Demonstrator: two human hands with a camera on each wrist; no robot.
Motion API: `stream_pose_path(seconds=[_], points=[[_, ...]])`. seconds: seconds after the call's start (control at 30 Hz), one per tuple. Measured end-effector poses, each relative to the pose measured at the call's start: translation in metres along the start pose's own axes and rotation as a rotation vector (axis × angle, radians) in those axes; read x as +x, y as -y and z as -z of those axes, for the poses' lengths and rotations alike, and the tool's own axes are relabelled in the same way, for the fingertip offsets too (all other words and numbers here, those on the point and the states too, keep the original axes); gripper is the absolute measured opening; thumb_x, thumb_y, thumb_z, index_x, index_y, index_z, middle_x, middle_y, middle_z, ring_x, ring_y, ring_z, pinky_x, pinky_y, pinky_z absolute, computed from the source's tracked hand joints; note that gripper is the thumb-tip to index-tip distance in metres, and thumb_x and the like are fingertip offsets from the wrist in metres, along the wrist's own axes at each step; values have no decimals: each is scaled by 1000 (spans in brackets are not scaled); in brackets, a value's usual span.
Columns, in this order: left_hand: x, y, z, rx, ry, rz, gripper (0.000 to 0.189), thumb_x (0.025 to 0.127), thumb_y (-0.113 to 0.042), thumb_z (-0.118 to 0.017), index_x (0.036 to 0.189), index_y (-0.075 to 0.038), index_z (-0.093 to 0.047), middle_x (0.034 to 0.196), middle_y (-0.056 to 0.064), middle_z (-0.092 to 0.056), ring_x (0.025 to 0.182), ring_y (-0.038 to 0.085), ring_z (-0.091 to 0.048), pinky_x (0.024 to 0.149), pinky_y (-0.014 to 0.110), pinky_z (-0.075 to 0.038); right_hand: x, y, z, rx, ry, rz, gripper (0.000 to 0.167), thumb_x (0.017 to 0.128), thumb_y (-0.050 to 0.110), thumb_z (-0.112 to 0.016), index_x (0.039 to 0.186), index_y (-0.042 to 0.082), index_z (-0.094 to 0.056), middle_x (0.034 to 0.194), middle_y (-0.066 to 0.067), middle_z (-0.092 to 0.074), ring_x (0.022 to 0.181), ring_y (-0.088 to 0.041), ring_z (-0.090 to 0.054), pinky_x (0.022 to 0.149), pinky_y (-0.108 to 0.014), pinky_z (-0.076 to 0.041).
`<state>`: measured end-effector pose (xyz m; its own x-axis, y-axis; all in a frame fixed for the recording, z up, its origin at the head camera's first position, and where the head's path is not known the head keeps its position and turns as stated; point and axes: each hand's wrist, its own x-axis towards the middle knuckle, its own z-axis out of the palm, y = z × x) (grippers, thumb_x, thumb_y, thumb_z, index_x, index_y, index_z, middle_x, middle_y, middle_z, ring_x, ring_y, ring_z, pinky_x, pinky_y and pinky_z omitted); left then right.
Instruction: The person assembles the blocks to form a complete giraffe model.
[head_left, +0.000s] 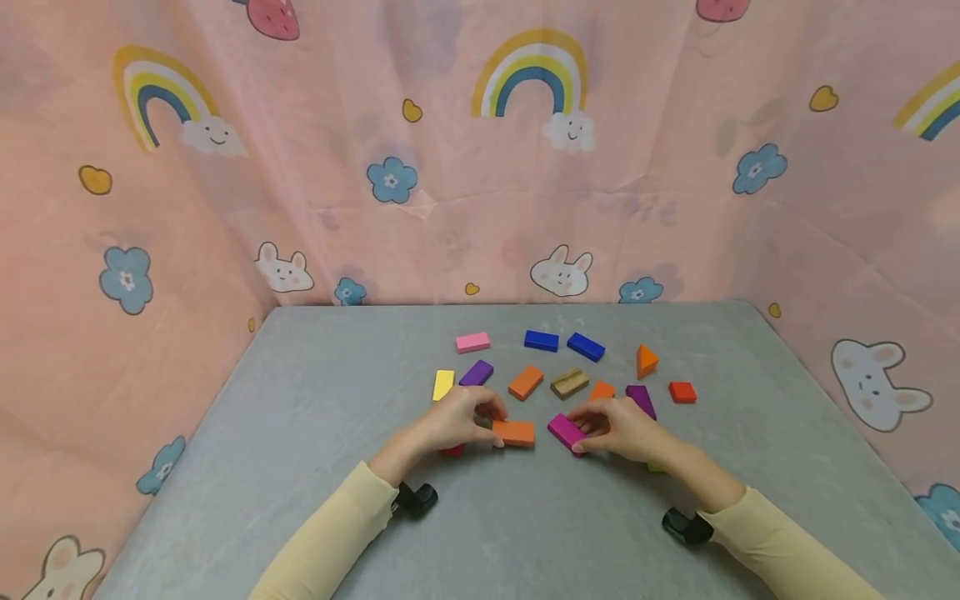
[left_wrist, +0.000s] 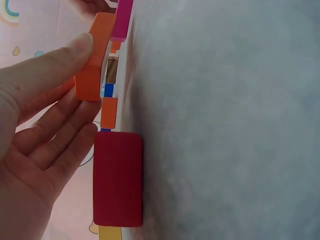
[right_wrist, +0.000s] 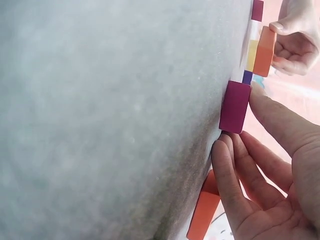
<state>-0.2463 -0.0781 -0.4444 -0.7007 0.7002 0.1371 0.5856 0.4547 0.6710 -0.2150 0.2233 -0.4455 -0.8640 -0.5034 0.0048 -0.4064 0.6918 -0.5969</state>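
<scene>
My left hand [head_left: 456, 414] pinches an orange block [head_left: 514, 434] between thumb and fingers. In the left wrist view that orange block [left_wrist: 92, 60] is raised a little off the table. My right hand [head_left: 626, 429] holds a magenta block [head_left: 566, 433] by its right end, thumb on the near side and fingers behind. The right wrist view shows the magenta block [right_wrist: 235, 106] at the tabletop; whether it touches the surface I cannot tell. A small gap separates the two held blocks. Beside my left hand lies a red block [left_wrist: 118, 180], mostly hidden in the head view.
Behind the hands lie a yellow block [head_left: 443, 384], purple block [head_left: 477, 373], orange block [head_left: 526, 382] and wood-brown block [head_left: 569, 383]. Farther back are a pink block [head_left: 472, 342] and two blue blocks [head_left: 542, 341]. To the right are an orange triangle [head_left: 646, 362] and a red block [head_left: 682, 392].
</scene>
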Motion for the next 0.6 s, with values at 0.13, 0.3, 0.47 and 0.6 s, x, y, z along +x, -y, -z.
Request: stream_pose_path(seconds=[0.13, 0.3, 0.47, 0.6], points=[[0, -1, -1, -7, 6, -7, 31, 72, -22, -83, 97, -11, -68, 93, -5, -69, 86, 2, -63, 79, 17, -52, -1, 0, 0, 1, -3, 6, 43, 77, 35, -77, 110, 8, -69, 94, 3, -70, 85, -12, -66, 75, -28, -56], [0, 1, -2, -4, 14, -10, 31, 72, -23, -83, 96, -11, -68, 92, -5, -69, 85, 1, -63, 78, 17, -52, -1, 1, 1, 9, 0, 7, 43, 77, 34, -77, 110, 8, -68, 94, 3, -70, 85, -12, -66, 74, -26, -56], [0, 4, -3, 8, 25, -10, 31, 71, -25, -84, 95, -13, -67, 90, -7, -68, 83, 0, -62, 77, 17, -52, -1, 2, 1, 10, 3, 5, 43, 77, 34, -77, 110, 8, -68, 93, 3, -70, 84, -11, -66, 73, -23, -55], [0, 5, -4, 2, 45, -23, 31, 71, -25, -84, 94, -15, -67, 89, -8, -68, 82, 1, -62, 77, 18, -52, 0, 3, 1, 11, 6, 8, 43, 77, 34, -77, 111, 7, -68, 94, 3, -70, 85, -13, -66, 74, -24, -55]])
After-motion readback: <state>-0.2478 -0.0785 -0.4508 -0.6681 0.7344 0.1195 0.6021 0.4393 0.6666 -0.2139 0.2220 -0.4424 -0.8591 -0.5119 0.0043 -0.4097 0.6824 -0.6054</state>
